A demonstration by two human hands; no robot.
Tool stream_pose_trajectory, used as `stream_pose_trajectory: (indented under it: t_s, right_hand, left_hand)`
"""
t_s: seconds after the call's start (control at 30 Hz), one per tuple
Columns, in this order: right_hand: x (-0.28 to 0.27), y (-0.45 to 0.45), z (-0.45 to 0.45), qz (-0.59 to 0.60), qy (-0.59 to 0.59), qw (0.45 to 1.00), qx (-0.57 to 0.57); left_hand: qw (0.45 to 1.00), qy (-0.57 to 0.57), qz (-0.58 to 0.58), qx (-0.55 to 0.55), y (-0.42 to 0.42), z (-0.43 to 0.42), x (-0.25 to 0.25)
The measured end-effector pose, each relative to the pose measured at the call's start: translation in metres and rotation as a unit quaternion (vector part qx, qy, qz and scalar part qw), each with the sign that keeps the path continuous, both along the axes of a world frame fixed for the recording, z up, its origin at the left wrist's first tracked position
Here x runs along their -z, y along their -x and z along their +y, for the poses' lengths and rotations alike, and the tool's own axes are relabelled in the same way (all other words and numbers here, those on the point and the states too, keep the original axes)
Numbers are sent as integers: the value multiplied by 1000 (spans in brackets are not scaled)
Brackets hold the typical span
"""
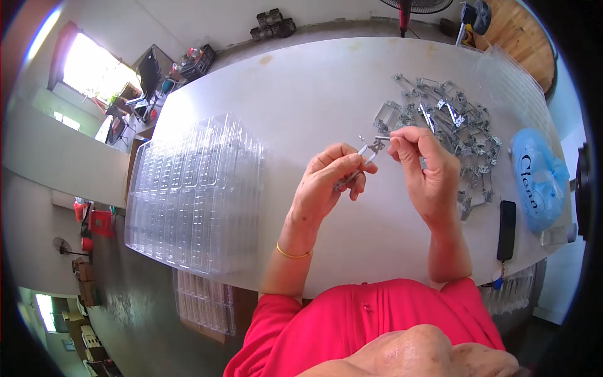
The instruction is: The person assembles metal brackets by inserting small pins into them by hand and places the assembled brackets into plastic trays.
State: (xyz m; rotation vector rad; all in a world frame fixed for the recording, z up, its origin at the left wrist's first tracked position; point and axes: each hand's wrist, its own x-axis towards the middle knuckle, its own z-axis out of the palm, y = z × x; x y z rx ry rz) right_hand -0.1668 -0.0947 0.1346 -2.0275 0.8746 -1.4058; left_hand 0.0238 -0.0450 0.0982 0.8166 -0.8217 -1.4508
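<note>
My left hand (331,177) is closed around a small grey metal bracket (375,147), whose upper end sticks out past the fingertips. Between the thumb and forefinger of my right hand (428,168) is a short thin metal rod (382,138). The rod's free end is close to the bracket's tip; I cannot tell whether they touch. Both hands are above the white table, in its middle. Just beyond my right hand lies a loose pile of similar metal brackets (465,141).
Stacked clear plastic trays (195,195) stand on the table's left. At the right are a blue plastic bag (534,182), a black phone-like object (506,229) and clear plastic sheets (512,75). A fan (417,5) stands behind the white table (301,69).
</note>
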Motion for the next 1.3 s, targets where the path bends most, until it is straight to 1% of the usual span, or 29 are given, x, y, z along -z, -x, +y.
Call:
stream_pose_trajectory:
  t_s: [0.07, 0.13, 0.23, 0.4, 0.53, 0.63, 0.7, 0.83, 0.87, 0.93, 1.0, 1.03, 1.07, 1.1, 1.17, 1.23, 1.27, 1.3]
  right_hand:
    - [3, -2, 2, 14, -2, 1000, -6]
    - [6, -5, 8, 31, 28, 999, 12]
    - [9, -5, 12, 28, 34, 999, 6]
    - [9, -1, 20, 29, 25, 999, 8]
    - [11, 0, 25, 26, 22, 999, 10]
    - [15, 2, 27, 36, 30, 999, 12]
    - [17, 2, 30, 36, 29, 999, 12]
    - [22, 3, 34, 40, 31, 998, 21]
    - [22, 4, 34, 41, 30, 998, 21]
    - [23, 7, 34, 74, 21, 997, 20]
    - [26, 8, 34, 83, 15, 996, 22]
    - [28, 9, 34, 91, 9, 996, 24]
    - [30, 9, 34, 92, 6, 995, 24]
    - [32, 10, 34, 98, -9, 995, 23]
    - [36, 10, 35, 105, -28, 994, 22]
    - [41, 8, 38, 54, -135, 989, -20]
    - [43, 8, 40, 55, -139, 989, -20]
    - [44, 8, 41, 34, -218, 974, -59]
  left_hand:
    - [1000, -3, 11, 1, 0, 6, 4]
    - [1000, -4, 23, 0, 1, 14, 8]
    - [999, -8, 37, -2, 2, 20, 13]
    - [993, 14, 115, -4, 4, 26, 15]
    - [991, 7, 131, 7, 5, 32, 17]
    - [994, -4, 113, -6, 9, 36, 17]
    - [997, -1, 72, -11, 10, 39, 20]
    - [997, -5, 79, 10, 11, 43, 22]
    - [998, 0, 63, 4, 14, 44, 22]
    - [999, 4, 47, -2, 16, 47, 23]
    - [1000, -2, -11, -16, 17, 49, 24]
    - [1000, -5, -10, -15, 17, 50, 25]
    - [999, -5, -44, -24, 18, 51, 25]
    - [996, -5, -77, -33, 18, 53, 25]
    - [995, -7, -86, -41, 20, 57, 26]
    - [994, -8, -95, -50, 22, 60, 24]
    - [990, 5, -130, -47, 23, 61, 19]
    - [985, 17, -165, -44, 24, 63, 18]
